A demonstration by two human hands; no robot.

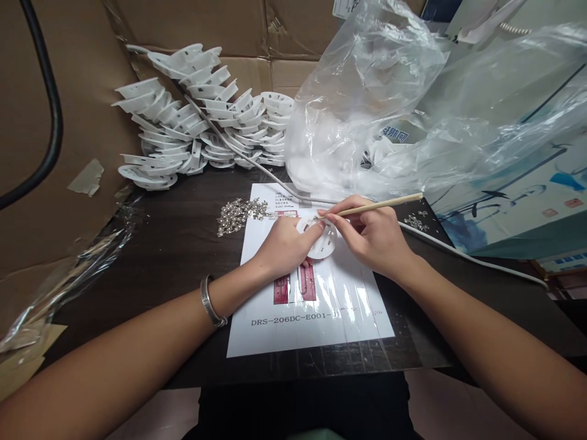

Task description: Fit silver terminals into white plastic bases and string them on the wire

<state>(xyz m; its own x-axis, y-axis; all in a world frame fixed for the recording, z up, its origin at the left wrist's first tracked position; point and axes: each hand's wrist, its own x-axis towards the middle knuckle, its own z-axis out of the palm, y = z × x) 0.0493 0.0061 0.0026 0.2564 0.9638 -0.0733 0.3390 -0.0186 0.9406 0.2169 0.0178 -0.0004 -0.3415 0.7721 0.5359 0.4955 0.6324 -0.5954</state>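
Observation:
My left hand (pixel 288 244) is closed on a round white plastic part (pixel 324 245) with small slots, its thumb lying across the upper face. A thin wooden stick (pixel 389 203) is pinched in my right hand (pixel 373 235), slanting up to the right. The fingertips of that hand meet the upper edge of the white part, and what lies right under them is too small to make out. Both hands are over a printed sheet (pixel 312 330) with red pictures and lettering. Just left of my left hand lies a pile of small metal pieces (pixel 233 217).
Many stacked white plastic parts (pixel 183 122) lean against the cardboard at the back left. A clear plastic bag (pixel 348 122) with white parts stands behind the hands. A grey cable (pixel 458 252) crosses the dark table. More small metal pieces (pixel 416 223) lie at right, near a printed box (pixel 527 183).

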